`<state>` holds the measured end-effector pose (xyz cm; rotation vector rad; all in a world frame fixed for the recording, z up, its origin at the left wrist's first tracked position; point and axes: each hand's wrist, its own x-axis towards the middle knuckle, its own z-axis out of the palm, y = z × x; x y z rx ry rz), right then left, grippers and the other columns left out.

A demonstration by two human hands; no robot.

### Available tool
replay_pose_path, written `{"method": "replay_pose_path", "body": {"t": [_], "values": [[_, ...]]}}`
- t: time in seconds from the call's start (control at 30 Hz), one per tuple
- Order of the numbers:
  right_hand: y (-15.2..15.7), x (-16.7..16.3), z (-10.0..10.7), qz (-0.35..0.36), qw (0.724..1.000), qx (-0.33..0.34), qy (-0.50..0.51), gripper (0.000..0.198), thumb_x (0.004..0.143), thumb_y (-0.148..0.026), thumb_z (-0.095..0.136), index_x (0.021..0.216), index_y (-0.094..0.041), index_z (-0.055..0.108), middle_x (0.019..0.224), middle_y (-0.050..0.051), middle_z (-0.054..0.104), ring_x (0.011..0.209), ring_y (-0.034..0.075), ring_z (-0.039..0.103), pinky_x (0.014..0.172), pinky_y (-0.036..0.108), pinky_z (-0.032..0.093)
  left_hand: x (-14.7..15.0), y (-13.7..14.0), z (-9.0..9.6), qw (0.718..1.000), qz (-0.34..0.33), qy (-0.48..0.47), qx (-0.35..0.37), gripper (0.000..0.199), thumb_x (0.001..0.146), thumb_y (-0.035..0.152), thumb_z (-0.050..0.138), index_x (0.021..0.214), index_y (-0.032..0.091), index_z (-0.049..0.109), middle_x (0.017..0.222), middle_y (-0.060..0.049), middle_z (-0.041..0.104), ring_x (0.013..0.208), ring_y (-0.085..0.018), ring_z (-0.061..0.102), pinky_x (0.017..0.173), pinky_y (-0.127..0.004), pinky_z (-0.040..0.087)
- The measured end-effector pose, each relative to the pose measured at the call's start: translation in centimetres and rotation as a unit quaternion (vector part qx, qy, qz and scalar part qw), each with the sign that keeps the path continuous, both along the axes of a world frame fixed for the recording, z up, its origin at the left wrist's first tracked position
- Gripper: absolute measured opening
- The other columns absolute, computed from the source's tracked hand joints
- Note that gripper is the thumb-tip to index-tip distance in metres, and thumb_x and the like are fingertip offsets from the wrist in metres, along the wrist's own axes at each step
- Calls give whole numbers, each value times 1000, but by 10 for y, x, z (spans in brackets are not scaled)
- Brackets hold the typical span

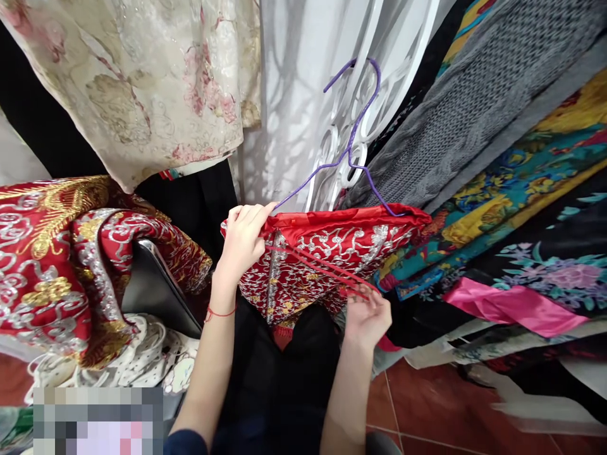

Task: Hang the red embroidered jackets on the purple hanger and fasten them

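Observation:
A red embroidered garment with silver and gold patterns hangs from a purple wire hanger. My left hand is closed on the garment's left upper edge, beside the hanger's left end. A thin red strap stretches from near that hand across the garment's front. At its other end my right hand pinches the strap, low on the garment's right side. The hanger's right end lies at the red satin upper edge. Part of the hanger's left end is hidden by my left fingers.
A cream floral garment hangs at upper left. Another red embroidered cloth is draped over a dark chair back. Grey knit and flowered fabrics crowd the right, with a pink satin band. Red tiles cover the floor.

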<state>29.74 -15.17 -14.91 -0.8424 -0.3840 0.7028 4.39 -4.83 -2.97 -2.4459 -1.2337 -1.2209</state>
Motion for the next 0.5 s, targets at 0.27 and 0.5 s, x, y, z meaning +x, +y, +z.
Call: {"method": "replay_pose_path", "body": {"t": [0.27,0.5], "values": [[-3,-16,17,-103,982,-6,-158,15,82,-33,58,73,-22,59,63,-4,54,59,12,53,62,26,45,18,-12,4,997,41,-52,30,40,89,49,61,116,21,62,93,-6,68,90,-25,57,94,-43,36],[29,-103,79,78,916,4,-393,12,87,-29,62,97,-26,66,85,1,69,69,15,58,75,30,46,27,-11,12,990,94,-92,53,40,105,43,36,82,22,61,71,-3,64,69,-19,52,79,-39,34]]}}
